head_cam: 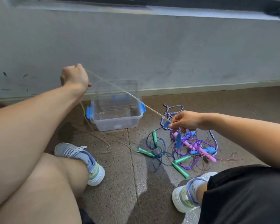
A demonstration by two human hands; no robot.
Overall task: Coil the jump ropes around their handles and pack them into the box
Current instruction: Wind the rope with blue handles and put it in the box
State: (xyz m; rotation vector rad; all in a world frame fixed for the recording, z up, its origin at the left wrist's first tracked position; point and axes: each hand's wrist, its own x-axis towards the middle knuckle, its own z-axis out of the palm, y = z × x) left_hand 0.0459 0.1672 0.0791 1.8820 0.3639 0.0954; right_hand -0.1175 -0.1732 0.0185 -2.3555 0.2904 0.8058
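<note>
Beige rope [120,88] taut between left hand [74,76], right hand [185,120].

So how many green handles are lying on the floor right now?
4. One green handle stands by the dark blue rope, one lies left of the pile, two lie nearest the right shoe. The tangle may hide more.

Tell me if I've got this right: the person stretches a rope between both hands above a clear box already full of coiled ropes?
Not quite. The head view shows the clear box empty; the other ropes lie tangled on the floor beside it. The left hand and right hand do stretch a rope above it.
</note>
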